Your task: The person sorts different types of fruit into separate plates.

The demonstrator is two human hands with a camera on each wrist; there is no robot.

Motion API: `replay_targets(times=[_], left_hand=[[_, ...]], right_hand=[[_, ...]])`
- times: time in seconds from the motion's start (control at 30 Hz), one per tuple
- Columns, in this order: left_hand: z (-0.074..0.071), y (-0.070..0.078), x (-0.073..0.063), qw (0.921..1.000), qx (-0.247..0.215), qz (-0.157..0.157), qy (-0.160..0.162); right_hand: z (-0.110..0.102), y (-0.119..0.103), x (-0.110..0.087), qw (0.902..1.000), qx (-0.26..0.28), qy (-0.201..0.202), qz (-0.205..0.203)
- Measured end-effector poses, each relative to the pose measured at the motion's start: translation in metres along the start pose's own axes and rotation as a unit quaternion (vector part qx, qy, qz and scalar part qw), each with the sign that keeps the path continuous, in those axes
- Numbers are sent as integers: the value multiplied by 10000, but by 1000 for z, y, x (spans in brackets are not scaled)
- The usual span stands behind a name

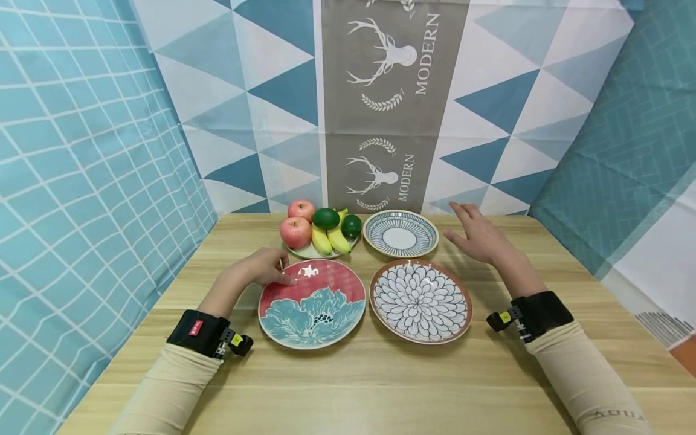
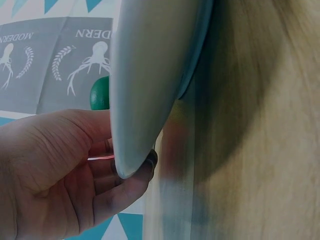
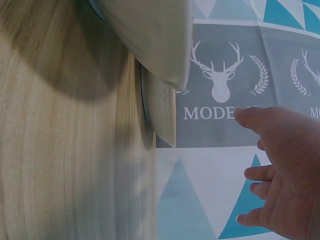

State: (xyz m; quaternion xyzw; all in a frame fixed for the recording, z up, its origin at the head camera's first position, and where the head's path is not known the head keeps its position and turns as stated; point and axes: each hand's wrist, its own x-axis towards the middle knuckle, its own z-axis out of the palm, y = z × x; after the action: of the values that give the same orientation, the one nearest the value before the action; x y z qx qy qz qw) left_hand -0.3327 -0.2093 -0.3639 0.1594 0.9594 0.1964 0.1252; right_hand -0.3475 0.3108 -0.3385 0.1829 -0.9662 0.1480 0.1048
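Observation:
My left hand (image 1: 263, 267) pinches the rim of a red plate (image 1: 337, 281) with a large teal flower. The thumb lies on the upper face. In the left wrist view the fingers (image 2: 122, 200) curl round the plate's edge (image 2: 150, 75) from below. My right hand (image 1: 480, 235) holds nothing; its fingers are spread over the right side of the table. Nearest to it are a blue-striped plate (image 1: 401, 241) at the back and a brown-rimmed plate (image 1: 421, 305) with a petal pattern. The right wrist view shows that hand (image 3: 290, 170) apart from both plates.
Behind the red plate, a smaller plate (image 1: 318, 254) bears two apples (image 1: 296, 232), bananas (image 1: 338, 239) and two green fruits (image 1: 326, 219). The wooden table (image 1: 370, 386) ends at a patterned cloth backdrop (image 1: 283, 109). Blue checked cloth (image 1: 81, 157) hangs along the left.

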Motion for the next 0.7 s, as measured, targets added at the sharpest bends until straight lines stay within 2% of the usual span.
replay_targets(times=[0.23, 0.47, 0.7], left_hand=[[0, -1, -1, 9997, -213, -97, -43], [0, 1, 3, 9996, -216, -157, -54], [1, -3, 3, 9998, -181, -88, 4]], right_hand=[[4, -1, 2, 10000, -55, 30, -78], [6, -1, 1, 9999, -57, 52, -105], [4, -12, 8, 9996, 46, 92, -255]])
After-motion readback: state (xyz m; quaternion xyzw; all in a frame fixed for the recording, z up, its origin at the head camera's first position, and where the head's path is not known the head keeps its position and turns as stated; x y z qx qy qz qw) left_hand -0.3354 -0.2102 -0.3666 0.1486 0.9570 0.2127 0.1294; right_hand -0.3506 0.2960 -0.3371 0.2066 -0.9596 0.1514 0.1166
